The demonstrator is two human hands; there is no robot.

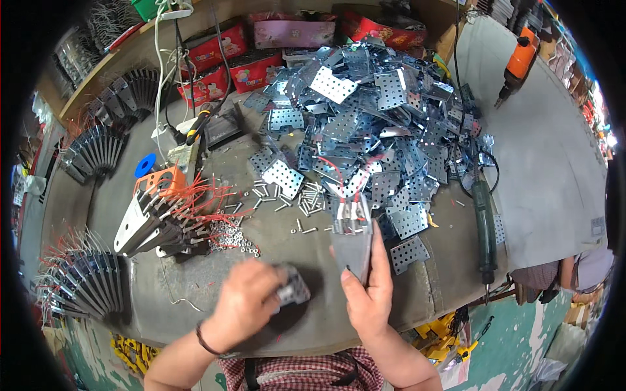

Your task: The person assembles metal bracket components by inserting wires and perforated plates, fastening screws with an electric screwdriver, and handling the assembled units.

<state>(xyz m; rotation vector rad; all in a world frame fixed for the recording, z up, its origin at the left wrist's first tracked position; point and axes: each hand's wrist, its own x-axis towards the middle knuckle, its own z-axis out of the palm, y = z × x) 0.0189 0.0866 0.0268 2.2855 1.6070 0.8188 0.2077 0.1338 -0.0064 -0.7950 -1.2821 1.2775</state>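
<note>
In my right hand (370,296) is a grey, flat, tapering metal housing (352,251), held upright between thumb and fingers. Two white terminals with red wires (350,202) sit at its far end. My left hand (251,293), smeared by motion, is closed on a small perforated metal plate (293,289) just above the bench, to the left of the housing. Beyond both hands rises a large heap of bent perforated metal plates (372,98). Short metal screws or pins (312,199) lie loose before the heap, and small nuts (231,238) are scattered further left.
Grey wired housings (153,228) lean by an orange holder (160,181); more stand fanned out (88,280) at left. A dark green electric screwdriver (484,228) lies at right, an orange one (521,58) beyond. Red bins (257,72) line the back. Cables hang over the bench (215,293).
</note>
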